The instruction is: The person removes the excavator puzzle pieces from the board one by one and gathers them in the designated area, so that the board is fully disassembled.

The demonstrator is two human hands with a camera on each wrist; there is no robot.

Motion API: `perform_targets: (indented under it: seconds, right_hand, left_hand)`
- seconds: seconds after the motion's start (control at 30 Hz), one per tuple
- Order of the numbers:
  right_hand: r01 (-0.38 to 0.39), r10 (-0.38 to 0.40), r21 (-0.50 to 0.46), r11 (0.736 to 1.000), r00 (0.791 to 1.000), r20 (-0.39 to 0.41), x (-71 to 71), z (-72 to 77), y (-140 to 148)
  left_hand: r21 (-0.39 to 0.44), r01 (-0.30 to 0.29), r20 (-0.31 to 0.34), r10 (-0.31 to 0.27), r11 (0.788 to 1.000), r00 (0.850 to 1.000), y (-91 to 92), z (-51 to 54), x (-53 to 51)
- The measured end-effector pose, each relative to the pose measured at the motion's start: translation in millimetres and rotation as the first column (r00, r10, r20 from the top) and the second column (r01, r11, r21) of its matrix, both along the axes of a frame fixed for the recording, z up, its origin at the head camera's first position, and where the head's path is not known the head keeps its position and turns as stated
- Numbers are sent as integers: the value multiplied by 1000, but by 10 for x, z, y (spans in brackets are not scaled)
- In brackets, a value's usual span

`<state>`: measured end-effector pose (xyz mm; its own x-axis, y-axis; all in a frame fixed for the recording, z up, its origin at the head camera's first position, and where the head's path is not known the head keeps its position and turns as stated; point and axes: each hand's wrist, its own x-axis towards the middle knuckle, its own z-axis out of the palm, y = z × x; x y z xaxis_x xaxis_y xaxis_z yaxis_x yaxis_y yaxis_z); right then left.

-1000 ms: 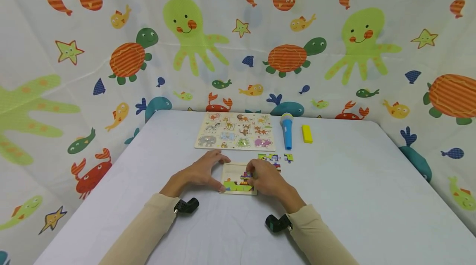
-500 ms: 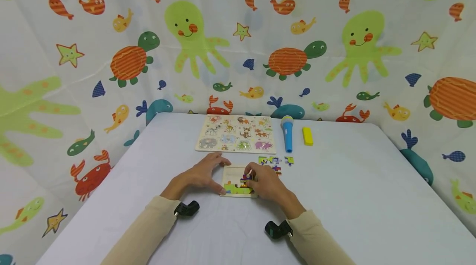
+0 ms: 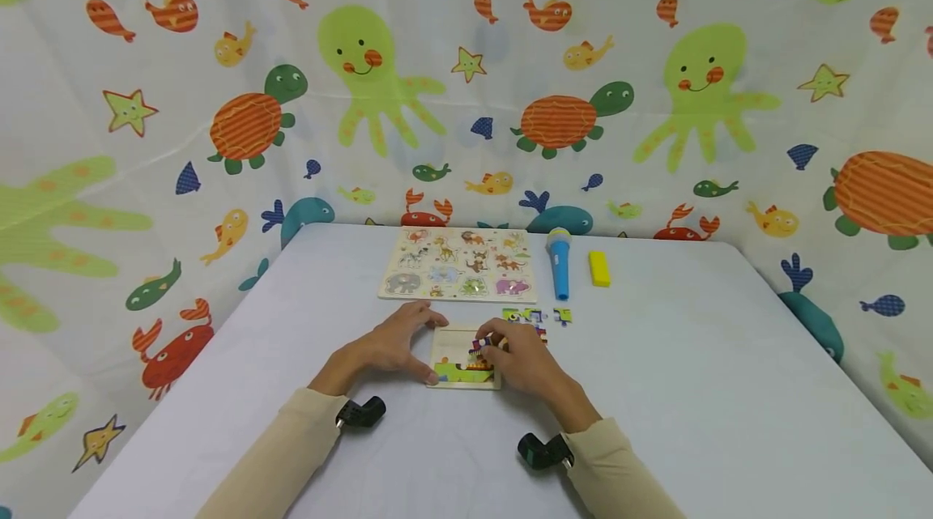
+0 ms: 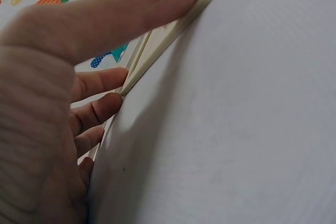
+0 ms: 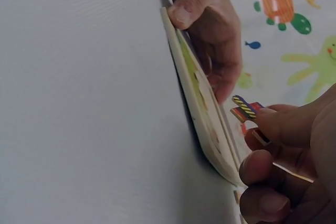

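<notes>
A small wooden puzzle board [image 3: 446, 341] lies on the white table, with green pieces fitted along its near side. My left hand [image 3: 389, 342] steadies it, thumb on the near-left corner and fingertips at the far-left edge. Between thumb and fingers of my right hand [image 3: 526, 355] is a colourful puzzle piece [image 5: 245, 109] with a yellow-and-black striped strip, held over the board's right part. In the right wrist view the piece appears raised clear of the board. Several loose puzzle pieces [image 3: 533, 315] lie just beyond the right hand, which partly hides them.
Behind the small board lies a larger animal peg puzzle [image 3: 457, 299]. A blue toy microphone [image 3: 560, 270] and a yellow block [image 3: 599, 269] lie to its right. A sea-animal print curtain [image 3: 466, 114] hangs behind the table.
The right hand has tilted the pinched piece and shifted it slightly over the board, uncovering more of the pieces beneath. The left hand keeps its hold. The head view has shifted a little.
</notes>
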<state>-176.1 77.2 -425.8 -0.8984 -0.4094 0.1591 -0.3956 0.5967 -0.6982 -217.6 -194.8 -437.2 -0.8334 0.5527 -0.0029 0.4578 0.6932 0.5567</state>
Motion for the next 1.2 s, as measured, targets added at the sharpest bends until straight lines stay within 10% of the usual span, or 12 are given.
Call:
perform_targets:
  seconds: [0.4,1.2]
  right_hand:
    - [88,-80,-217,972,996,45,-44,65,139]
    - [283,-268,-326,902,959,92,-203,-40,558]
  left_hand:
    - [-11,-11,2,11,1000,1000,-19,-4,5]
    - [-21,-12,14,12,1000,1000,7,17,17]
